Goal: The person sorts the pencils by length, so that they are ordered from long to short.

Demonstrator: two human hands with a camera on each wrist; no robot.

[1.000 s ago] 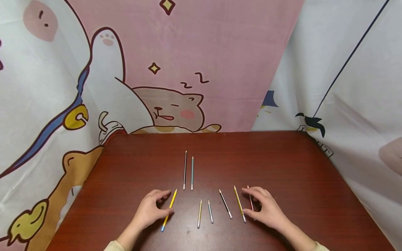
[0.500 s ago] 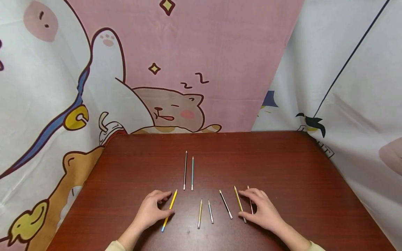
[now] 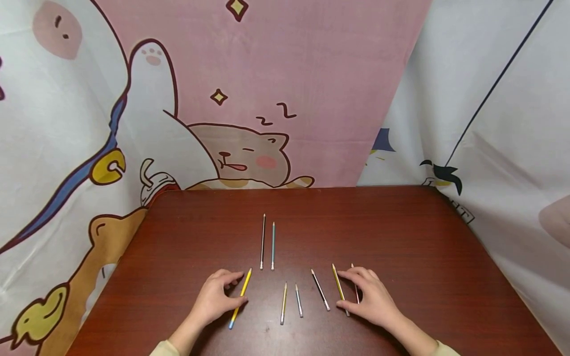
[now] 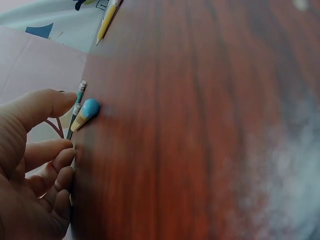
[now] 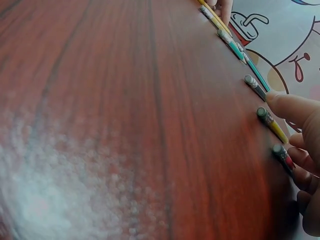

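My left hand (image 3: 217, 296) curves around a yellow pencil with a blue end (image 3: 245, 282). Its thumb overlaps the pencil's middle in the head view, and the forefinger lies left of the tip. Thumb and fingers stay apart in the left wrist view, where the blue end (image 4: 91, 108) shows beside them. Over on the right, my right hand (image 3: 375, 299) hovers across a yellow-and-dark pencil (image 3: 337, 282), thumb and forefinger spread. A reddish pencil (image 3: 357, 293) lies partly hidden under that hand. Left of it rests a black pencil (image 3: 320, 289).
Between the hands lie a short yellow pencil (image 3: 283, 303) and a short blue-grey pencil (image 3: 299, 300). Farther back, a long black pencil (image 3: 262, 242) and a teal pencil (image 3: 273, 245) point away. A printed cloth (image 3: 338, 99) hangs behind the brown table (image 3: 378, 217).
My right hand has shifted slightly left, its thumb and forefinger passing over the yellow-and-dark pencil. The left hand has barely moved, and the pencils lie where they were.
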